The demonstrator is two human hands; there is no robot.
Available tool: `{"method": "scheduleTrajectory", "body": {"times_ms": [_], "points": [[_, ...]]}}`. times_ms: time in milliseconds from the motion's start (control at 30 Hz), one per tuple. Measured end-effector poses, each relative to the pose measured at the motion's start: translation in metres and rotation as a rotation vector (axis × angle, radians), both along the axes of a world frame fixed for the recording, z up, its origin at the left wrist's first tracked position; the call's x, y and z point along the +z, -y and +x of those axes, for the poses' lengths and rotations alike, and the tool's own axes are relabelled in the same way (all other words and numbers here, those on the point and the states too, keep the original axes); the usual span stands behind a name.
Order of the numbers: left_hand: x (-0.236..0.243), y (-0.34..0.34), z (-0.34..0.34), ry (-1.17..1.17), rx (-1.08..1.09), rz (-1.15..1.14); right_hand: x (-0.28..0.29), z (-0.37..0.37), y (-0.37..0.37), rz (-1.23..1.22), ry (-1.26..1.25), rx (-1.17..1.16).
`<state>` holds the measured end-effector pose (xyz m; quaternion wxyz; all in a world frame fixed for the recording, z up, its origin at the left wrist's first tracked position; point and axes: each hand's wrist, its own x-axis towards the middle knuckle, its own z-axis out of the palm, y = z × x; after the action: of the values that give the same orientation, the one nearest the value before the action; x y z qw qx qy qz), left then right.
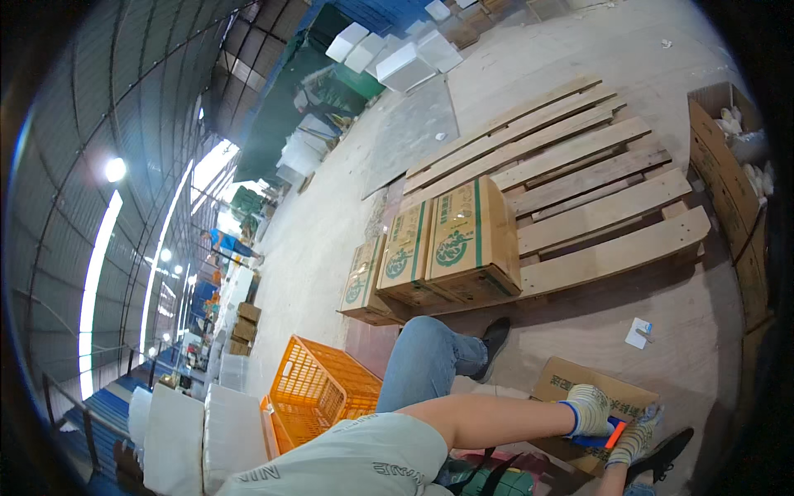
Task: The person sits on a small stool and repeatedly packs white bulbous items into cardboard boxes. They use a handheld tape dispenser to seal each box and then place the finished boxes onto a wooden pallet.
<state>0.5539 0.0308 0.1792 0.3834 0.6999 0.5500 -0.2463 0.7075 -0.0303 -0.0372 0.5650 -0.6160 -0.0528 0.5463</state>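
Note:
Both my hands wear striped knit gloves and are close together over a brown cardboard box (556, 383) on the floor at the lower right. Between them is a flat blue-and-orange tool (615, 435), whose exact kind I cannot make out. My left hand (590, 408) curls its fingers down onto the blue side. Beside the orange edge, my right hand (633, 440) is closed around the tool. The gloves hide part of it, and the fingertips are hard to see. Dark printing runs along the box's visible panel.
Taped cartons (473, 236) stand at the near edge of a wooden pallet (595, 186). An orange plastic crate (318, 384) sits left of my knee. A tall open carton (728, 174) holding whitish items rises at right. White foam boxes (405, 66) stand far off.

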Motion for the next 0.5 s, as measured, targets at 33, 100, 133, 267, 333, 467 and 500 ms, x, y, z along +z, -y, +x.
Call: {"method": "scheduleTrajectory", "body": {"times_ms": [33,100,133,267,333,467,500], "points": [[0.011,0.003,-0.002,0.059,-0.044,0.038,-0.017,0.019,0.01,0.076,0.323,0.132],[0.03,0.012,-0.036,0.122,-0.068,0.134,0.004,0.024,0.003,0.009,0.881,0.548],[0.031,0.021,-0.062,0.263,0.054,0.073,0.044,0.034,0.0,-0.065,1.171,0.892],[0.028,0.035,-0.179,0.032,0.084,0.013,0.041,0.036,-0.018,-0.214,1.241,0.606],[0.003,0.039,-0.198,-0.066,0.095,-0.074,0.051,0.019,-0.021,-0.367,1.592,0.585],[-0.026,0.025,-0.218,-0.18,0.102,-0.111,0.036,-0.076,-0.018,-0.218,2.017,0.777],[-0.034,0.025,-0.223,-0.162,0.088,-0.118,0.069,-0.128,-0.023,-0.338,1.859,1.057]]}}
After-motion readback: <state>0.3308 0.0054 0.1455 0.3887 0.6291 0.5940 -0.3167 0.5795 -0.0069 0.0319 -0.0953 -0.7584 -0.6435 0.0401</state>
